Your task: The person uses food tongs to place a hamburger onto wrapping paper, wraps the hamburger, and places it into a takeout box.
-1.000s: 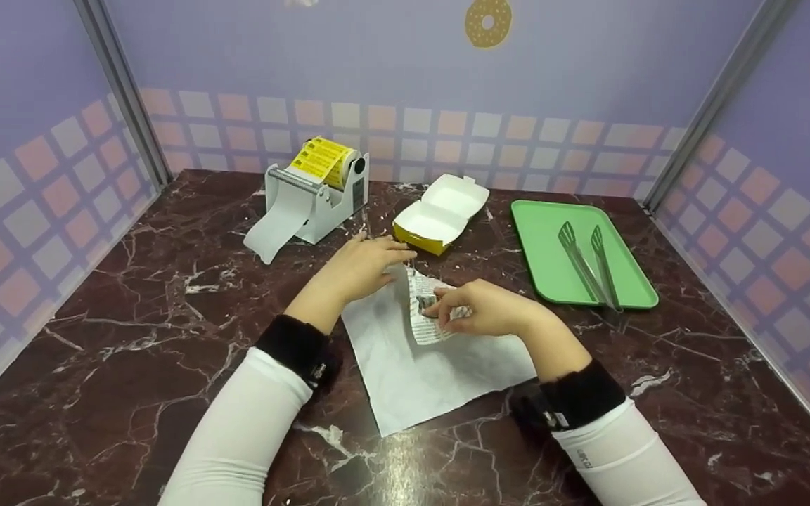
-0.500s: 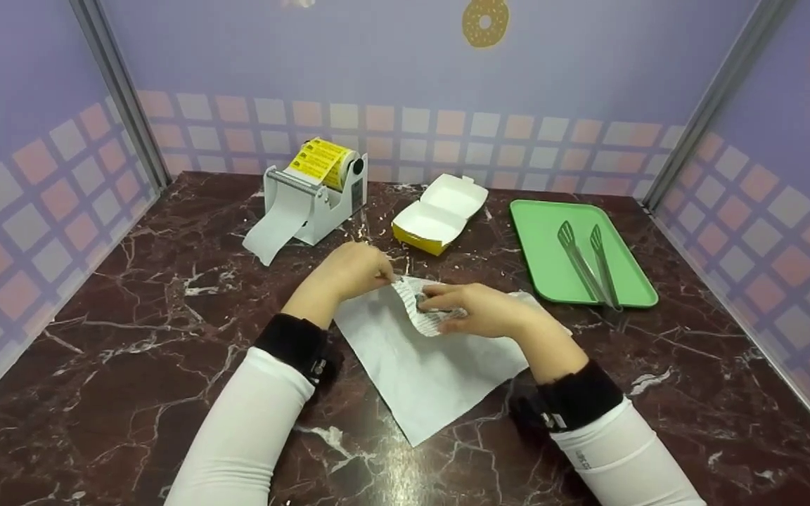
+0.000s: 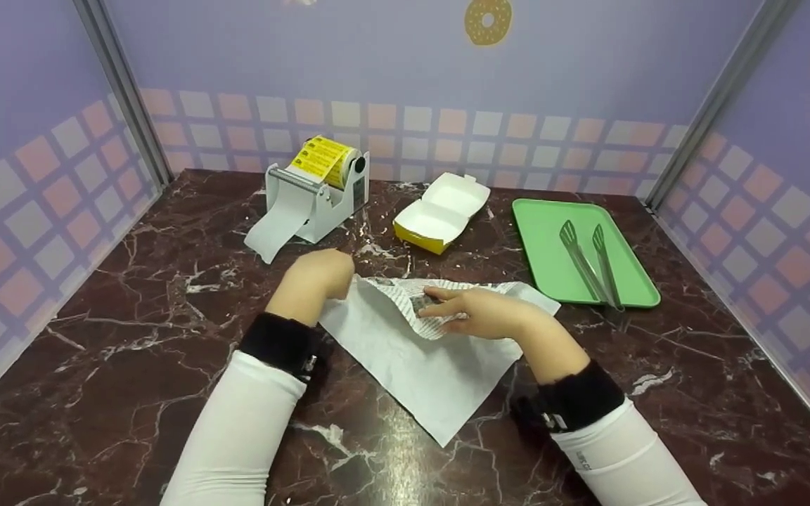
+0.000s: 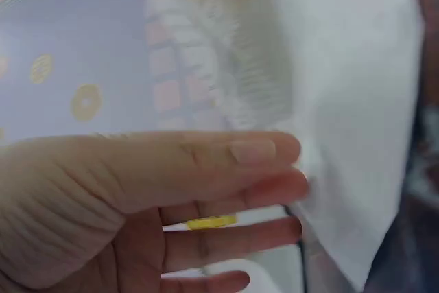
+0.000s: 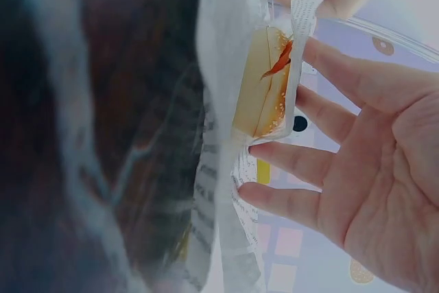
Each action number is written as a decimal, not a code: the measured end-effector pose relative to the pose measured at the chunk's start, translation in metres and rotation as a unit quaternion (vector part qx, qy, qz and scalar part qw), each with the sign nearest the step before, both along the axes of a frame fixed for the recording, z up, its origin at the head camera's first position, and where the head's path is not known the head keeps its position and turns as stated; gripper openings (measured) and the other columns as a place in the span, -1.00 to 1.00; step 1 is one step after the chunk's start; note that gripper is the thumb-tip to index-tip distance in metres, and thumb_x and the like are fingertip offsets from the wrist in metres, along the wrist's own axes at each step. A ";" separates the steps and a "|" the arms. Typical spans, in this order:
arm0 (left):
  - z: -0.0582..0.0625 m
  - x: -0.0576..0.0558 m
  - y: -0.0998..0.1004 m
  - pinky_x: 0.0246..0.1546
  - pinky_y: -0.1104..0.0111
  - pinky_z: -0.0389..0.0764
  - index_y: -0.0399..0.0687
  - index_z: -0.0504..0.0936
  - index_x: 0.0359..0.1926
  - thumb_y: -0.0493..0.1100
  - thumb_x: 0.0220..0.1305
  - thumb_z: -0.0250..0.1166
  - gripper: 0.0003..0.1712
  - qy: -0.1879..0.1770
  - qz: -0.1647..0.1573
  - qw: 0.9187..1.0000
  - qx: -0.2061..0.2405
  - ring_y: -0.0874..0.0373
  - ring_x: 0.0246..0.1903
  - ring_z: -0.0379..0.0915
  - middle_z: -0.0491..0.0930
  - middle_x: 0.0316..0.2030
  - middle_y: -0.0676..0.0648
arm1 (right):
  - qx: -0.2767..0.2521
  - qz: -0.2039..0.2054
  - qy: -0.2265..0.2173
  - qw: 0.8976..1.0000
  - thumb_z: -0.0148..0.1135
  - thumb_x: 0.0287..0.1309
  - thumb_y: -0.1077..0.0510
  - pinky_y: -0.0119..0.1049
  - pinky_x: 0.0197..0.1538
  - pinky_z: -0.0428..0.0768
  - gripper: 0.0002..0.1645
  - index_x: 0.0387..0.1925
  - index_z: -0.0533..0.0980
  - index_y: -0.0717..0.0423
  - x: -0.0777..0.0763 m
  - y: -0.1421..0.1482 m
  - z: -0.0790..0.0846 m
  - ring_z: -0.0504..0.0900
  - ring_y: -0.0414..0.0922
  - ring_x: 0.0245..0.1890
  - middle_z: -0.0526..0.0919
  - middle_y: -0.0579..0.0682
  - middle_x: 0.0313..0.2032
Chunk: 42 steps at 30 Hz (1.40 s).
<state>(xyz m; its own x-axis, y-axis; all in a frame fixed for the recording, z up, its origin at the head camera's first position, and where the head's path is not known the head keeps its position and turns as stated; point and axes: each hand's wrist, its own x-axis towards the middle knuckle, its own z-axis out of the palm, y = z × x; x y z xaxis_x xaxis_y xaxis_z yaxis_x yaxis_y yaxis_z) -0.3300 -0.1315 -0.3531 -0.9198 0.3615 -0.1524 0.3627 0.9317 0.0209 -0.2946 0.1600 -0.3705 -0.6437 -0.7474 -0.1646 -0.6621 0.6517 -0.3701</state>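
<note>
A sheet of printed wrapping paper (image 3: 440, 393), pale on its near face, lies over the dark tabletop with its middle folded. My left hand (image 3: 317, 274) pinches its left edge between thumb and index finger, as the left wrist view shows. A sesame bun (image 5: 264, 87) with a red bit along its side sits in the fold in the right wrist view; paper hides it in the head view. My right hand (image 3: 479, 313) rests against the folded paper around the bun, its fingers spread and fairly straight.
Behind the hands stands an opened yellow-and-white box (image 3: 433, 218). To its left is a label dispenser (image 3: 328, 204) with a yellow roll and a hanging strip. At right, metal tongs (image 3: 584, 263) lie on a green tray (image 3: 535, 242). Tiled-pattern walls enclose the marble-look table (image 3: 131, 393).
My left hand has moved left and now pulls the paper's edge out that way. The sheet has turned, its near corner shifting right. My right hand's fingers have spread while staying on the fold.
</note>
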 end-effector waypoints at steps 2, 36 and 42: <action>0.010 0.006 0.000 0.01 -0.10 0.75 -0.28 0.74 -0.29 -0.35 0.26 0.21 -0.84 0.008 0.005 1.000 0.006 -0.20 -0.08 0.70 0.76 0.01 -0.31 | -0.001 0.002 0.001 1.000 0.16 0.52 0.14 0.15 0.58 0.37 -0.41 0.50 0.44 -0.16 0.000 0.001 0.000 0.47 0.25 0.47 0.12 0.07 0.67; -0.003 0.024 0.063 0.51 0.00 0.45 0.14 0.62 0.37 -0.10 0.37 0.32 -0.45 -0.046 -0.137 0.986 0.077 -0.16 0.44 0.46 0.48 0.48 -0.12 | 0.004 -0.035 0.050 0.998 0.38 0.31 0.20 0.14 0.41 0.57 -0.51 0.26 0.63 0.14 0.000 0.015 0.015 0.65 0.21 0.31 0.69 0.18 0.29; -0.005 0.023 0.061 0.49 0.01 0.47 0.13 0.64 0.35 -0.12 0.34 0.31 -0.45 -0.036 -0.139 0.987 0.073 -0.14 0.42 0.49 0.54 0.43 -0.13 | 0.030 -0.054 0.065 0.996 0.48 0.22 0.12 0.12 0.31 0.63 -0.55 0.11 0.69 0.22 0.011 0.018 0.032 0.72 0.19 0.17 0.79 0.14 0.12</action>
